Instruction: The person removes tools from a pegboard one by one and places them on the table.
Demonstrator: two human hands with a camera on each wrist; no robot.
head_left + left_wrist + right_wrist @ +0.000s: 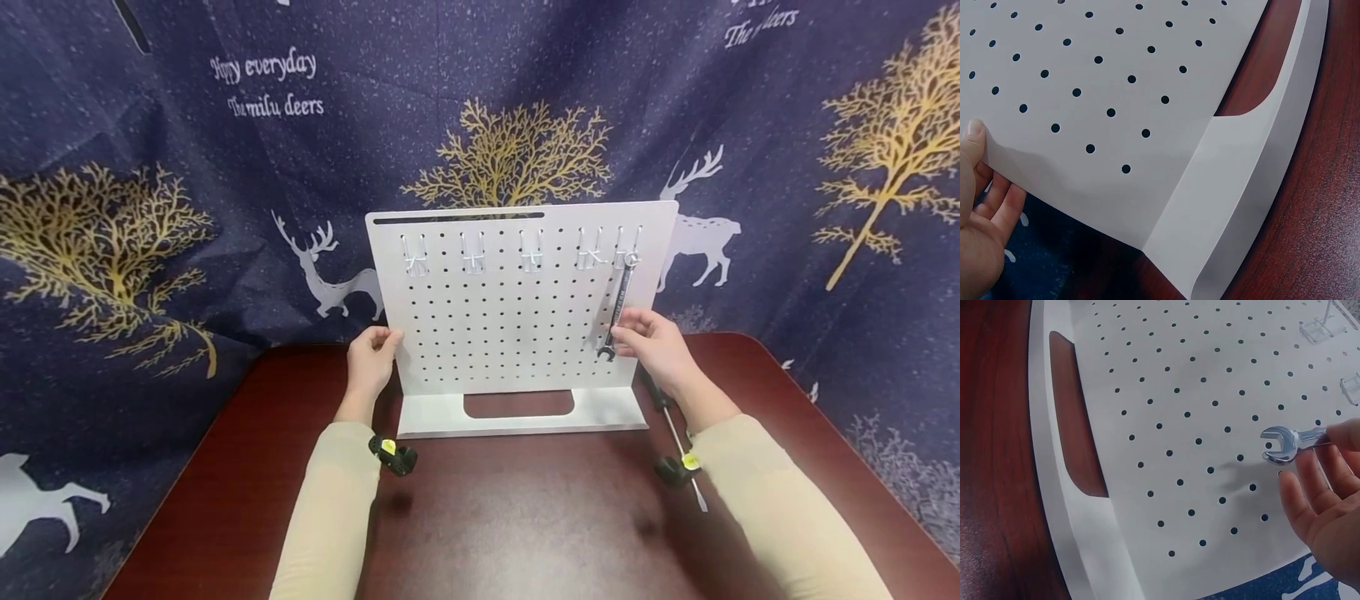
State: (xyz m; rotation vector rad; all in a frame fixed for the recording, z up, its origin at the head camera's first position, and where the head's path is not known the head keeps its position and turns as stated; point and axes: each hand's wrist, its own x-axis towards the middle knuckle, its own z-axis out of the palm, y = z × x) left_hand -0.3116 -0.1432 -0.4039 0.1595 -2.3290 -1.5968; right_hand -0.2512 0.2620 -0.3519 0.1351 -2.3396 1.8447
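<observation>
A white pegboard (517, 308) stands upright on the table, with a row of clear hooks (531, 252) along its upper part. My left hand (371, 357) pinches the board's left edge, thumb in front and fingers behind, as the left wrist view shows. On the right side a chrome combination wrench (619, 298) hangs nearly upright, its ring end up at the rightmost hook and its open end down. My right hand (654, 343) pinches the wrench near that lower end. In the right wrist view the wrench's open jaw (1284, 445) stands slightly off the board.
A screwdriver (675, 429) with a dark handle lies on the dark red table (517, 517), right of the board and beside my right forearm. The board's base (438, 417) has a cut-out in its middle. Behind hangs a blue cloth (360, 150) printed with deer and trees.
</observation>
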